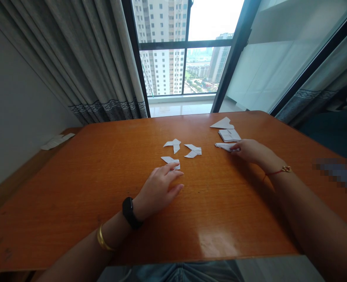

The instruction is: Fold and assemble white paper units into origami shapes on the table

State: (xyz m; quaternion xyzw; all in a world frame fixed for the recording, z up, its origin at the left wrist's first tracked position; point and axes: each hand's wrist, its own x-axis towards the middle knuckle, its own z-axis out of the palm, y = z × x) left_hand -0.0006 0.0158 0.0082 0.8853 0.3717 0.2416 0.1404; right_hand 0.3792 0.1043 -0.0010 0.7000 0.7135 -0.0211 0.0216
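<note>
My left hand (161,184) rests palm down with its fingers spread, the fingertips on a folded white paper piece (168,159) and partly covering it. Just beyond lie two more paper pieces folded into V shapes, one folded paper piece (173,145) at the back and another V-shaped piece (194,151) to the right. Over on the right, my right hand (248,150) pinches the near end of a narrow folded paper (224,146). Behind that sit a square stack of folded paper (229,135) and a pointed folded paper (222,123).
All of this is on a glossy orange-brown wooden table (102,172). White sheets (57,141) lie on a ledge at the far left. A grey curtain (102,58) and a window (188,47) stand beyond the table. A blurred patch (342,174) covers the right edge.
</note>
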